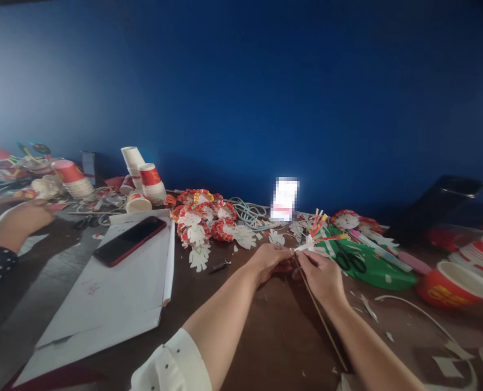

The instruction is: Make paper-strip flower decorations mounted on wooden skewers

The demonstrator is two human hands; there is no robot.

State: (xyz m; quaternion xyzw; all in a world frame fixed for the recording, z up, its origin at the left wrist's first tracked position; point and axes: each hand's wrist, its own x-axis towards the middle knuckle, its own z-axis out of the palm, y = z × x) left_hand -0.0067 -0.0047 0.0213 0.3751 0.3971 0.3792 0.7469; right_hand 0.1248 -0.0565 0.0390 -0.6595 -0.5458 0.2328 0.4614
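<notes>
My L grip (271, 259) & R grip (321, 277) pinch the paper (306, 245) atop the stick (319, 314); room on worktop (261, 336) btwn arms, scissors (350, 260) near R, board (114, 290) edge off L.

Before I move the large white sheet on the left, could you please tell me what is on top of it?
On the large white sheet are a red-edged smartphone, towards the far end, and some reddish scribbles. The patch beneath the smartphone is covered and cannot be seen.

Brown table (261, 336) in front of me, holding white cardboard (102, 304) to my left, stacked cups (154, 193) behind it, then paper crafts (194, 217); rightward, a green sheet (391, 278), red bowl (449, 289), scattered scraps (369, 308).
</notes>
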